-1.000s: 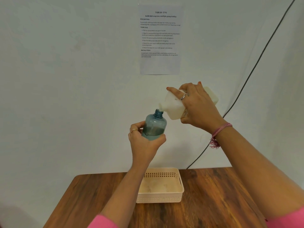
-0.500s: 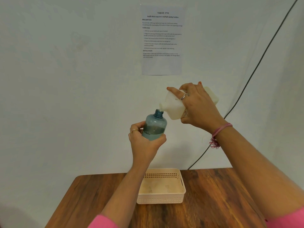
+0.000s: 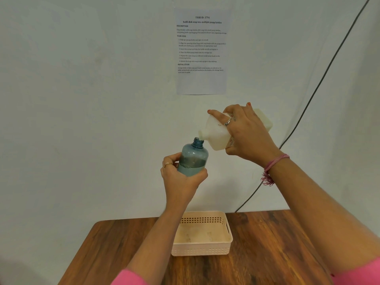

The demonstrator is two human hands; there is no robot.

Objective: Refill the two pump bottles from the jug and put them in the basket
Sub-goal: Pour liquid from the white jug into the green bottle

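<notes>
My left hand point(image 3: 181, 177) grips a blue see-through pump bottle point(image 3: 194, 156) from below, holding it upright in the air with its neck uncapped. Liquid fills about its lower half. My right hand point(image 3: 244, 134) is wrapped around a white jug point(image 3: 218, 133), tipped to the left so its spout rests just over the bottle's mouth. Below both, a cream plastic basket point(image 3: 202, 248) stands on the wooden table point(image 3: 277, 249) with nothing visible in it. A second pump bottle and the pump heads are out of sight.
A printed task sheet point(image 3: 201, 50) is taped to the white wall behind. A black cable point(image 3: 320, 79) runs diagonally down the wall to the table's back edge, right of the basket.
The bottle and jug stay almost fixed, spout over mouth. The liquid level in the blue bottle looks slightly higher. The view has drifted a little.
</notes>
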